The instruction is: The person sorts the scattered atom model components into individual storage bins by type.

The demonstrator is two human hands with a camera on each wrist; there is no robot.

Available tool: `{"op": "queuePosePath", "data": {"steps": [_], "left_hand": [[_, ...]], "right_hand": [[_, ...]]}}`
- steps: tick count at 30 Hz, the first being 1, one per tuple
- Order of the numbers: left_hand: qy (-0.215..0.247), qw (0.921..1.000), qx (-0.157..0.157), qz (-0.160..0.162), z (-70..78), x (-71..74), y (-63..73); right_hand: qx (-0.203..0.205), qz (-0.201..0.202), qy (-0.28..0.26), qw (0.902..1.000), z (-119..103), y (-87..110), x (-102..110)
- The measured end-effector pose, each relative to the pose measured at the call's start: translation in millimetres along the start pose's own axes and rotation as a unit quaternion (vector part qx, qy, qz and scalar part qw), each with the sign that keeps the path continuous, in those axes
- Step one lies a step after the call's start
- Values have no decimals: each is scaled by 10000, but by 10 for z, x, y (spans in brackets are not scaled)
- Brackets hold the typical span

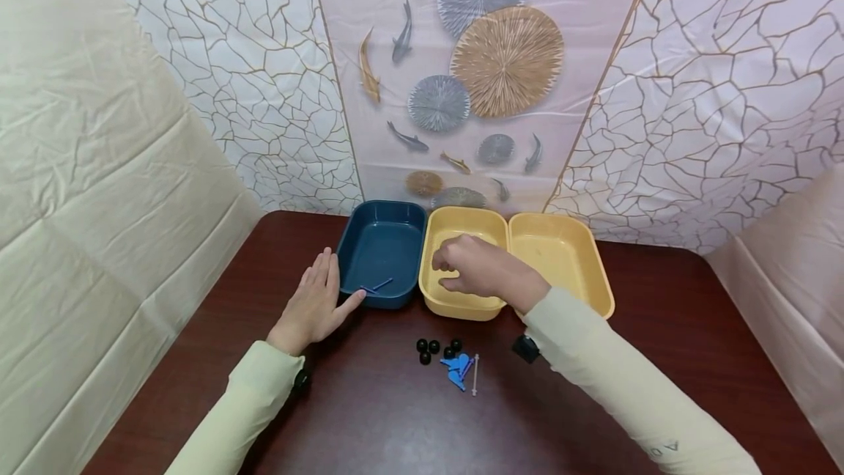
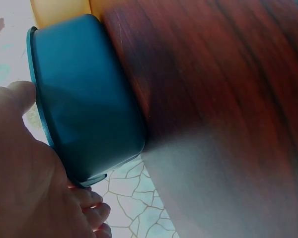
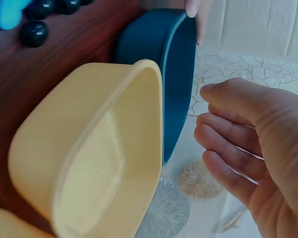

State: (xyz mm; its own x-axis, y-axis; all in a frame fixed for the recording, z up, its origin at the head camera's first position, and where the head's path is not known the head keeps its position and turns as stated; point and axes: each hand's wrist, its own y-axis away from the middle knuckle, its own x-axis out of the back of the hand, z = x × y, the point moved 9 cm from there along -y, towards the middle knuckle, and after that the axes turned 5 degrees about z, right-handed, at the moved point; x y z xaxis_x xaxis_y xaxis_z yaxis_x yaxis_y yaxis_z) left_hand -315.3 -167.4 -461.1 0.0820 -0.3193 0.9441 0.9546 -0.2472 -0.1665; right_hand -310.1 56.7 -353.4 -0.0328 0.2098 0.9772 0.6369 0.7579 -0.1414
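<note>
My left hand (image 1: 315, 305) lies along the near left corner of a dark blue tray (image 1: 382, 248). Its fingers are straight, and the thumb touches the tray's rim in the left wrist view. Thin purple-blue sticks (image 1: 384, 284) lie inside that tray at the near end. Over the middle yellow tray (image 1: 461, 311) hovers my right hand (image 1: 473, 264), its fingers loosely bent. The right wrist view shows nothing between those fingers and thumb, which are apart from the yellow tray's wall (image 3: 69, 109).
Several shiny black balls (image 1: 433, 347) sit on the dark wooden table in front of the trays. Beside them are small blue plastic pieces (image 1: 456, 365), a purple stick and a pale thin rod (image 1: 475, 376). A second yellow tray (image 1: 560, 251) adjoins on the right; patterned cloth hangs behind.
</note>
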Motion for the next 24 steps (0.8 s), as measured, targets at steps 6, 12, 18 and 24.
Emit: {"op": "queuePosePath", "data": {"steps": [6, 12, 18, 24], "left_hand": [[-3, 10000, 20, -21, -5, 4, -3], [30, 10000, 35, -51, -23, -10, -1], [14, 10000, 8, -15, -25, -11, -4], [-2, 10000, -1, 6, -22, -18, -4]], "right_hand": [[81, -116, 69, 9999, -48, 254, 22], [115, -208, -73, 9997, -73, 473, -4], [184, -135, -172, 9996, -76, 673, -92], [322, -51, -356, 9988, -94, 830, -226]]}}
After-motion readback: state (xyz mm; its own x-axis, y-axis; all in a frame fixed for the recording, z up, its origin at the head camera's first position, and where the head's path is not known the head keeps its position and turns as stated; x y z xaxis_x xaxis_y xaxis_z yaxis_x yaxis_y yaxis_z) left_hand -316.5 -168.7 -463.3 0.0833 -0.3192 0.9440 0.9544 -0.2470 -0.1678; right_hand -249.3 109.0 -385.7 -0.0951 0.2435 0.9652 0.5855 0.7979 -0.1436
